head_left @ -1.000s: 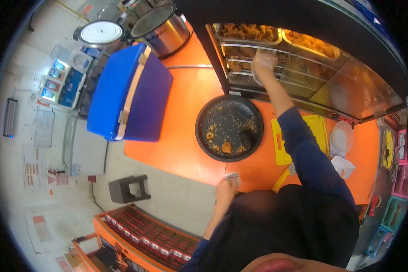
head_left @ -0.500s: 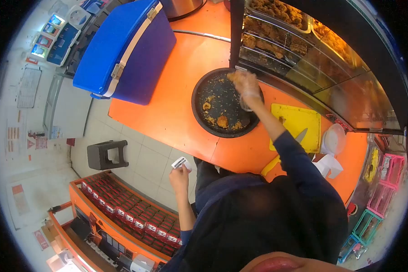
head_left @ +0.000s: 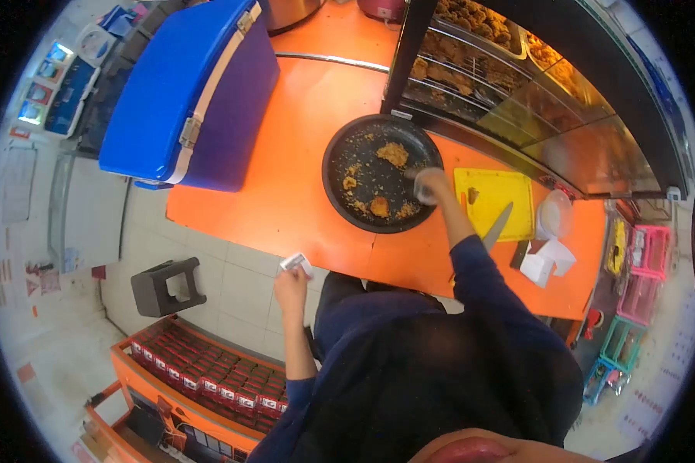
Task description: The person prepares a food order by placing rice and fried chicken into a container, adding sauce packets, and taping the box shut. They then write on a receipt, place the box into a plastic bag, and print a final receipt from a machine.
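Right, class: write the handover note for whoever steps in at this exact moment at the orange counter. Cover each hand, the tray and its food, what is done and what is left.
Left hand: off the near edge of the orange counter, pinching a small white card.
Right hand: gloved, over the right rim of the black tray; grip unclear.
Things: fried piece on the tray's far side, second fried piece on its near side, crumbs around. Yellow cutting board right of the tray, knife across its near edge.
Done: both pieces lie on the tray.
Left: the board holds only a small scrap; no hand is on the knife.
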